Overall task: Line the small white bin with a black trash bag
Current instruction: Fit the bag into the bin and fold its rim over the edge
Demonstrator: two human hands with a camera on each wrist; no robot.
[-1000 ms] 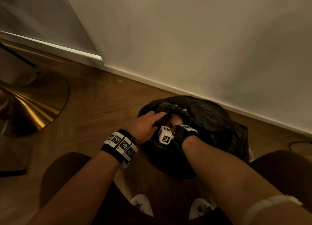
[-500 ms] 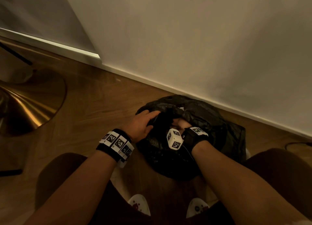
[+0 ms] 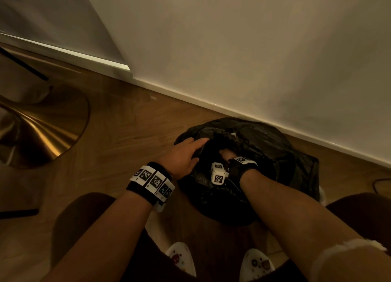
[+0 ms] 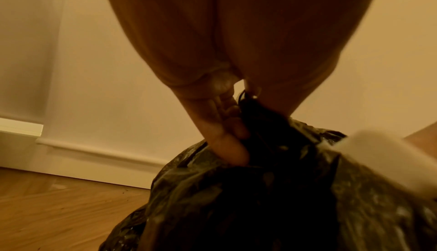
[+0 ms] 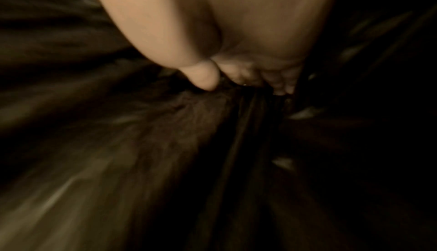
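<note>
Bag gathered over bin, lower centre of frame.
Left hand (image 3: 183, 154) pinches a fold of the black bag (image 3: 264, 154); right hand (image 3: 227, 154), fingers curled, grips bag folds inside the opening.

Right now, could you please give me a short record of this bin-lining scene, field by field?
Setting: wooden floor beside a pale wall
Black trash bag: crumpled, draped over the top and sides of something on the floor
White bin: almost wholly hidden by the bag
Left hand: at the bag's left edge, fingers pinching gathered plastic
Right hand: pushed down into the bag's opening, fingers pinching a fold
Also in view: brass-coloured round base at far left
Status: lining in progress; fit over the rim cannot be judged
</note>
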